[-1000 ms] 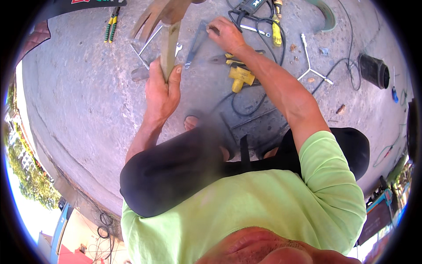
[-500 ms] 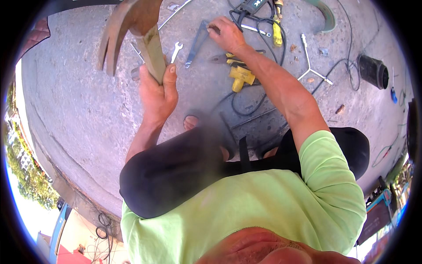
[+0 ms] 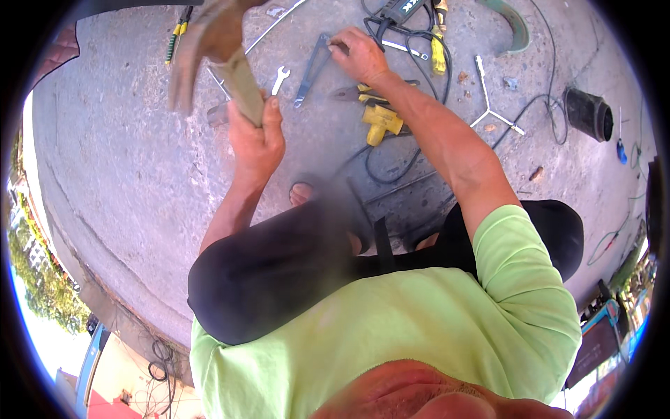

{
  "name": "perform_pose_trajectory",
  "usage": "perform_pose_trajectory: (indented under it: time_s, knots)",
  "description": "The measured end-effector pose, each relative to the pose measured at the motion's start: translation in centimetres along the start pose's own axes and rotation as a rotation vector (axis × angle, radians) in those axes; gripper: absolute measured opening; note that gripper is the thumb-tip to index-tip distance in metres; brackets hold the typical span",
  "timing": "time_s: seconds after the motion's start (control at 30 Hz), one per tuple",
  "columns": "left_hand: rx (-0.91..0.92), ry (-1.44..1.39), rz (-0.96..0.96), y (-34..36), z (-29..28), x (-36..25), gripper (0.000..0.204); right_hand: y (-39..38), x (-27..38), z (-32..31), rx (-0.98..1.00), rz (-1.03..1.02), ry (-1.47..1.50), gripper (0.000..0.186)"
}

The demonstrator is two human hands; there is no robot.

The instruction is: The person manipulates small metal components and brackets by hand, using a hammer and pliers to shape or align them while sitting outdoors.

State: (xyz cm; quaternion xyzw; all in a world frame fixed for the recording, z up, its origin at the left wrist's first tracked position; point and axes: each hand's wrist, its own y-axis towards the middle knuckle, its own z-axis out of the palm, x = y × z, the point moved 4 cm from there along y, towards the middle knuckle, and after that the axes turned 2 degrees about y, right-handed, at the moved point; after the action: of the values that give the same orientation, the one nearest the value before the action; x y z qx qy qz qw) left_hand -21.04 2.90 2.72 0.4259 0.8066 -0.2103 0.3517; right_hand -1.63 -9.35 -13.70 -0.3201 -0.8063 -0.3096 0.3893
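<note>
My left hand [image 3: 257, 138] grips the pale handle of a large hammer [image 3: 239, 87], raised with its rusty claw head [image 3: 211, 35] over the concrete floor; the claw is motion-blurred. Behind it lie an open-end wrench [image 3: 278, 79] and thin metal rods [image 3: 278, 24]. My right hand [image 3: 359, 54] is low at the floor, fingers curled at the top of a narrow grey-blue metal piece [image 3: 303, 91]; what they pinch, if anything, is hidden. Just below that hand are pliers [image 3: 345, 93] and a yellow T-shaped object [image 3: 380, 120].
Green-handled pliers [image 3: 174, 42] lie at upper left. Right of my hands are a corded power tool [image 3: 401, 10], a yellow-handled tool [image 3: 438, 52], a Y-shaped wrench [image 3: 487, 108], a black container [image 3: 587, 114], a blue screwdriver [image 3: 621, 151] and loose cables. My bent knees [image 3: 258, 279] border the near side.
The hammer head has swung left, then slightly back right, with my left hand turning beneath it. My right hand stays where it was.
</note>
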Motion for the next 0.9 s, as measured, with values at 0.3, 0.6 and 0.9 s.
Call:
perform_pose_trajectory:
  time_s: [0.3,0.6,0.9]
  knots:
    - [0.122,-0.021,-0.022,1.3,0.0,-1.3,0.022,-0.3,-0.9,-0.1,0.007,-0.009,-0.043,0.015]
    - [0.342,0.342,-0.037,1.1,3.8,5.0,0.028,0.3,-0.7,-0.2,0.029,-0.032,-0.095,0.015]
    - [-0.029,-0.081,-0.012,-0.1,-0.7,-0.4,0.026,0.1,-0.2,-0.3,0.029,0.002,-0.04,0.016]
